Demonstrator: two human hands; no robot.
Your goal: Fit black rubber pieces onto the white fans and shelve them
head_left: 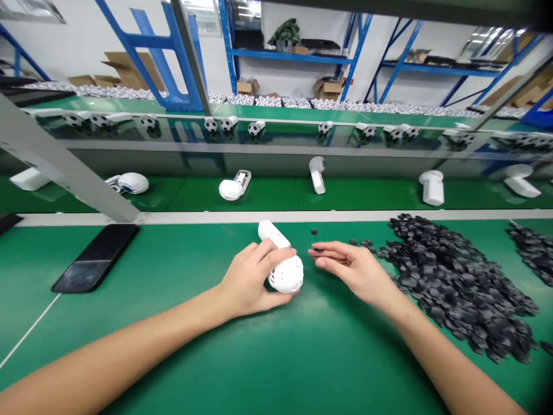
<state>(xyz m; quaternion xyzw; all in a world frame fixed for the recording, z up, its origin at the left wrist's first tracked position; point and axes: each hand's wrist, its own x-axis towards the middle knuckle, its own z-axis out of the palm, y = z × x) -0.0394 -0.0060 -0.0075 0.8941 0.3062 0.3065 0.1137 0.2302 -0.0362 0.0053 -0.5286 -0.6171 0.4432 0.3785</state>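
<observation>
Left hand (pixel 253 282) grips a white handheld device (pixel 288 275) on the green surface (pixel 129 346).

The left hand's fingers (pixel 276 253) curl around the device where its slim handle meets the perforated round head, which sits low, at or just above the surface. The right hand (pixel 356 271) is just beside it, its fingers (pixel 332 251) loosely extended; whether the fingertips pinch a tiny black piece cannot be told. A heap of flat black pieces (pixel 453 282) lies to the right, and a single black piece (pixel 314 231) lies just above the fingertips.
</observation>
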